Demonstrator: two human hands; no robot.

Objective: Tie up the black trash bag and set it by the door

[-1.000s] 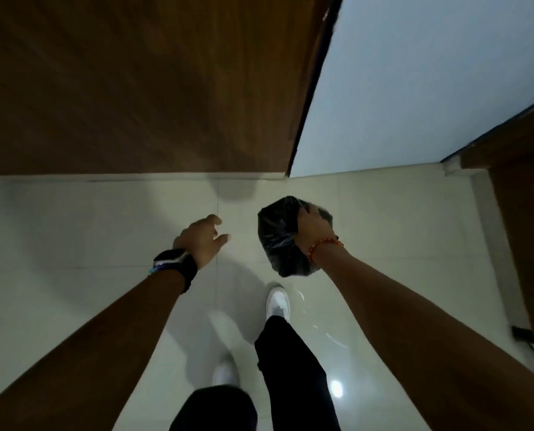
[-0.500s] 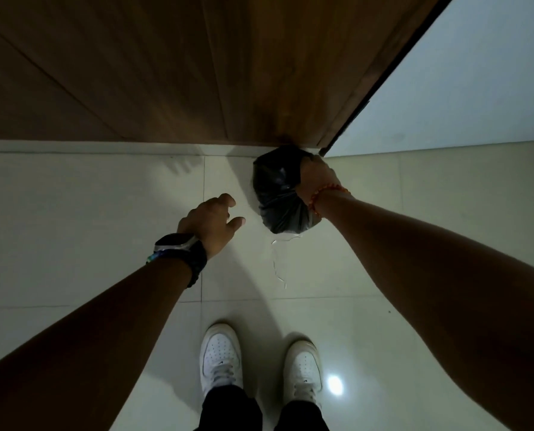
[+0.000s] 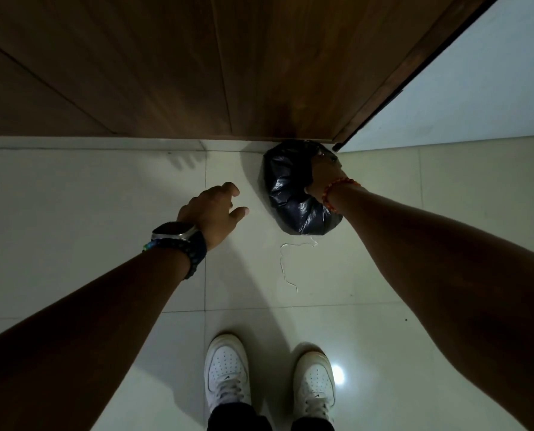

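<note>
The black trash bag is a small, round, shiny bundle low over the pale floor tiles, right in front of the brown wooden door. My right hand, with a red bead bracelet at the wrist, grips the bag's top. Whether the bag touches the floor is unclear. My left hand, wearing a watch, hovers to the bag's left with fingers loosely spread and holds nothing.
A thin white string lies on the tiles just below the bag. A white wall meets the door's right edge. My two white shoes stand on the tiles near the bottom of the view.
The bag has gone down and closer to the foot of the door, still in my right hand. My left hand stays beside it, empty. My feet have stopped side by side.
</note>
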